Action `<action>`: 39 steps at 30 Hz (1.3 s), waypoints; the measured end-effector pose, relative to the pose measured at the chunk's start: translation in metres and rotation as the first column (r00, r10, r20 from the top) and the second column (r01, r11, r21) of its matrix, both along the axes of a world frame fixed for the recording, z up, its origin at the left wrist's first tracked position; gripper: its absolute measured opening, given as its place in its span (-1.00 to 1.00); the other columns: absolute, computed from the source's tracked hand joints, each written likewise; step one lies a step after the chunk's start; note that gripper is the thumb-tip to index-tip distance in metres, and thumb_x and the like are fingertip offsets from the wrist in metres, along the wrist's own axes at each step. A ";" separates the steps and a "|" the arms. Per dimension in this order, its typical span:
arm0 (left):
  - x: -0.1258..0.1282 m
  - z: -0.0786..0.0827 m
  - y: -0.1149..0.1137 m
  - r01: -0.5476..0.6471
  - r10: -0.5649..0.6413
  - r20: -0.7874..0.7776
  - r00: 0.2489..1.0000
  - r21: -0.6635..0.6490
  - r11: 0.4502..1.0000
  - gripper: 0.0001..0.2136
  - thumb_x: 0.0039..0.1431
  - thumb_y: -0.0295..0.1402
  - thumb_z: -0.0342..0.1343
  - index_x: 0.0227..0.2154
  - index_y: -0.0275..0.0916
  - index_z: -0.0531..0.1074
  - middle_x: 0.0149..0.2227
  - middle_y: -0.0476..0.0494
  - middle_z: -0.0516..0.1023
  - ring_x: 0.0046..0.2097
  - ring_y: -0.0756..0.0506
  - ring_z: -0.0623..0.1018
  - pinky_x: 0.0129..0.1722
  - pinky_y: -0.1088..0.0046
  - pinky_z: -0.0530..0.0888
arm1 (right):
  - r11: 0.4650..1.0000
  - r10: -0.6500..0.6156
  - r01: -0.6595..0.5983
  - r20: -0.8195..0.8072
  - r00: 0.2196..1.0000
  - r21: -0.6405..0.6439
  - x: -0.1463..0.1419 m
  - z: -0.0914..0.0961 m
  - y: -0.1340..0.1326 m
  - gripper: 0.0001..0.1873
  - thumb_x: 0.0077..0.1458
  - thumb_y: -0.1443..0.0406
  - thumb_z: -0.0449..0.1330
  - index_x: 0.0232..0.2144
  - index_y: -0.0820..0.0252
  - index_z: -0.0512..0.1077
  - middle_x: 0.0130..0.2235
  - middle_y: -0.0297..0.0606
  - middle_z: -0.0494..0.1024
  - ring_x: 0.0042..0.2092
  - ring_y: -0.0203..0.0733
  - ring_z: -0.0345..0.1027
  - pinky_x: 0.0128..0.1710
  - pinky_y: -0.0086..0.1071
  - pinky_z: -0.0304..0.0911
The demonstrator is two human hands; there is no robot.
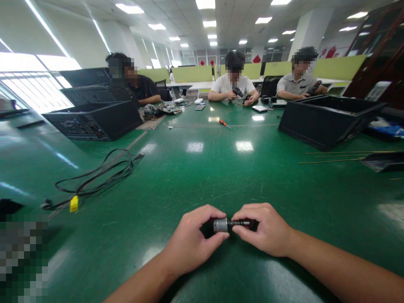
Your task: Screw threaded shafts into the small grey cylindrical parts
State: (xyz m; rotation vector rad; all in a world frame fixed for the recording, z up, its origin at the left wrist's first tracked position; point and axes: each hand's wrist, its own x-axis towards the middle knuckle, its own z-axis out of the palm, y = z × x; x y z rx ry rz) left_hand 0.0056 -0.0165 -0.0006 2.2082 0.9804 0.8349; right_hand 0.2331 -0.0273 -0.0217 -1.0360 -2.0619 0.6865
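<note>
My left hand (189, 242) is closed around a small tool with a grey metal collar (220, 225) showing between thumb and fingers. A dark bit (240, 222) sticks out of the collar to the right. My right hand (267, 229) pinches that bit at its far end. Both hands rest low over the green table (202, 176), close to the front edge. The body of the tool is hidden inside my left fist.
A coil of black cable (104, 172) with a yellow tag (74, 203) lies at left. Black computer cases stand at left (94, 120) and right (325, 120). A red screwdriver (224, 123) lies mid-table. Three people sit at the far end, two holding tools.
</note>
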 end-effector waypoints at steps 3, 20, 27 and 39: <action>0.000 0.000 0.000 0.003 -0.003 0.002 1.000 0.000 1.000 -0.77 0.08 -0.44 0.29 -0.18 -0.14 0.48 -0.25 0.02 0.59 -0.22 -0.03 0.56 -0.19 0.45 0.44 | 1.000 0.001 -0.001 -0.001 1.000 0.002 0.000 0.000 0.000 -0.91 0.11 0.31 0.27 -0.30 0.16 0.58 -0.41 -0.32 0.58 -0.41 -0.26 0.41 -0.37 -0.42 0.22; 0.000 0.000 0.001 0.004 -0.004 0.002 1.000 0.001 1.000 -0.78 0.08 -0.44 0.28 -0.19 -0.17 0.49 -0.26 -0.05 0.60 -0.23 -0.07 0.57 -0.20 0.41 0.45 | 1.000 0.001 -0.001 0.004 1.000 -0.001 0.001 0.001 -0.001 -0.92 0.10 0.32 0.27 -0.30 0.16 0.55 -0.41 -0.32 0.56 -0.41 -0.26 0.39 -0.39 -0.43 0.23; -0.001 0.001 0.002 0.004 -0.005 0.003 1.000 0.014 1.000 -0.78 0.08 -0.44 0.29 -0.18 -0.16 0.49 -0.26 -0.01 0.59 -0.23 -0.05 0.56 -0.19 0.43 0.45 | 1.000 0.006 -0.006 -0.002 1.000 -0.006 0.001 0.001 -0.001 -0.91 0.10 0.33 0.26 -0.29 0.16 0.55 -0.40 -0.32 0.55 -0.41 -0.26 0.38 -0.38 -0.43 0.24; -0.003 0.001 0.003 -0.008 0.009 -0.002 1.000 0.026 1.000 -0.76 0.08 -0.46 0.29 -0.17 -0.15 0.48 -0.24 0.01 0.59 -0.22 -0.03 0.57 -0.18 0.45 0.45 | 1.000 -0.012 0.012 -0.014 1.000 -0.013 0.002 0.001 0.000 -0.91 0.10 0.33 0.26 -0.29 0.17 0.55 -0.43 -0.34 0.52 -0.43 -0.28 0.36 -0.40 -0.44 0.22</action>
